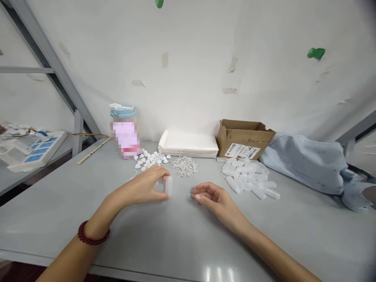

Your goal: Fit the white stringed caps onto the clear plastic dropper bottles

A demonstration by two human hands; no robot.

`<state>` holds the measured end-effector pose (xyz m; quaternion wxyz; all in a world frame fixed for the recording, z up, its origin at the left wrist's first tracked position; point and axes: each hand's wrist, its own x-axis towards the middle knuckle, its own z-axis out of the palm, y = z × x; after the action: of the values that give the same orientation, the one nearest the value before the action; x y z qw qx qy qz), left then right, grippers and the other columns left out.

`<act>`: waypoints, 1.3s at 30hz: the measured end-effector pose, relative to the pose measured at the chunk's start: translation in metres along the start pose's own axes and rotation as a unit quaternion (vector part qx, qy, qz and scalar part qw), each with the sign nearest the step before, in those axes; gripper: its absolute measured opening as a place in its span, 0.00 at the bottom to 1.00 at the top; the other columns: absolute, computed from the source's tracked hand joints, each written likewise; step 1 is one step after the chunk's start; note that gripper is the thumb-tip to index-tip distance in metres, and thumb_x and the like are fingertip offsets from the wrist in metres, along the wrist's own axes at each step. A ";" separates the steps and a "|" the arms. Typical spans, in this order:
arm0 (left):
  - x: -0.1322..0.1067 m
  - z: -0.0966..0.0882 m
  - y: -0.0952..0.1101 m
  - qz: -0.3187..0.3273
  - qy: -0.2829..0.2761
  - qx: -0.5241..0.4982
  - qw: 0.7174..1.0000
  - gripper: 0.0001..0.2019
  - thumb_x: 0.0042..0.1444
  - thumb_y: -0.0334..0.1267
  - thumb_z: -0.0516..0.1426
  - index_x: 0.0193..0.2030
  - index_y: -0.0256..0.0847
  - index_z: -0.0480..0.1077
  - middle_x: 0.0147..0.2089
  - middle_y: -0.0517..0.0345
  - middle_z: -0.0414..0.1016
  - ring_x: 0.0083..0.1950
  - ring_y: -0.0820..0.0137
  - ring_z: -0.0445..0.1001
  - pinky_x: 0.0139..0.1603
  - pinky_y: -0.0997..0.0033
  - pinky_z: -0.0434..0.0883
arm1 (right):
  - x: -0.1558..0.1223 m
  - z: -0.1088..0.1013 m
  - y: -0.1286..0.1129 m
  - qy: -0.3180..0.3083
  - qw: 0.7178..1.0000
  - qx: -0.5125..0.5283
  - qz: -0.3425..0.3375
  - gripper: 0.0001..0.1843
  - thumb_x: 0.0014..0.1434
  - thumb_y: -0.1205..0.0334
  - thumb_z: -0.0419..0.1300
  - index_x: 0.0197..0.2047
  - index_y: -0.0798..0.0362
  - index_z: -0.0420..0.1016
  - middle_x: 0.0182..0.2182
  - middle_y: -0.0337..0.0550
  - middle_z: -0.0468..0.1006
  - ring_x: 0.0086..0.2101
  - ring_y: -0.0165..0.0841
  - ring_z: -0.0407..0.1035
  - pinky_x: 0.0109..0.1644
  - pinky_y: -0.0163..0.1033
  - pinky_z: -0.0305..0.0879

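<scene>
My left hand (148, 184) grips a small clear plastic tube (168, 187) between thumb and fingers, over the middle of the table. To the right of it, my right hand (213, 197) hovers with loosely curved fingers and nothing visible in it. Beyond my left hand lies a pile of small white pointed caps (151, 159). A tangle of short whitish cords (185, 166) rests just right of the caps. Several more clear plastic tubes (248, 176) are heaped beyond my right hand.
A stack of white sheets or pouches (189, 145) stands against the wall, beside an opened cardboard box (246, 137). At the left is a blue-lidded container (123, 113), its front blurred. Grey-blue cloth (305, 162) covers the right back. A flat strip (93, 151) lies at left.
</scene>
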<state>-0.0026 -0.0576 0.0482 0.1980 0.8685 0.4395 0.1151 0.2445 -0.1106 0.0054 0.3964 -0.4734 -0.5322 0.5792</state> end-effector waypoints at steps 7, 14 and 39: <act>-0.003 -0.002 -0.015 0.000 -0.012 0.030 0.999 0.19 0.44 0.47 0.61 0.44 0.45 0.71 0.40 0.55 0.69 0.46 0.59 0.65 0.43 0.65 0.68 | 0.000 -0.002 -0.002 0.018 1.000 0.002 0.010 0.18 0.51 0.50 0.65 0.40 0.53 0.71 0.41 0.48 0.79 0.42 0.37 0.73 0.47 0.43 0.66; -0.008 -0.005 -0.022 -0.030 -0.028 0.027 0.999 0.21 0.42 0.47 0.61 0.47 0.50 0.73 0.40 0.57 0.69 0.48 0.58 0.64 0.44 0.65 0.66 | 0.000 -0.002 0.000 0.024 1.000 -0.015 0.010 0.16 0.52 0.51 0.63 0.39 0.53 0.71 0.37 0.47 0.79 0.39 0.36 0.73 0.45 0.44 0.66; -0.010 -0.012 -0.024 -0.036 -0.030 0.036 0.998 0.24 0.41 0.50 0.62 0.48 0.53 0.74 0.40 0.56 0.74 0.48 0.57 0.69 0.44 0.67 0.68 | 0.000 -0.002 -0.002 0.055 0.998 0.002 0.011 0.16 0.50 0.51 0.65 0.36 0.53 0.72 0.33 0.44 0.78 0.34 0.33 0.72 0.41 0.41 0.67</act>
<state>-0.0302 -0.0496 0.0477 0.1836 0.8619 0.4680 0.0665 0.2462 -0.1096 0.0073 0.4195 -0.5096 -0.5032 0.5578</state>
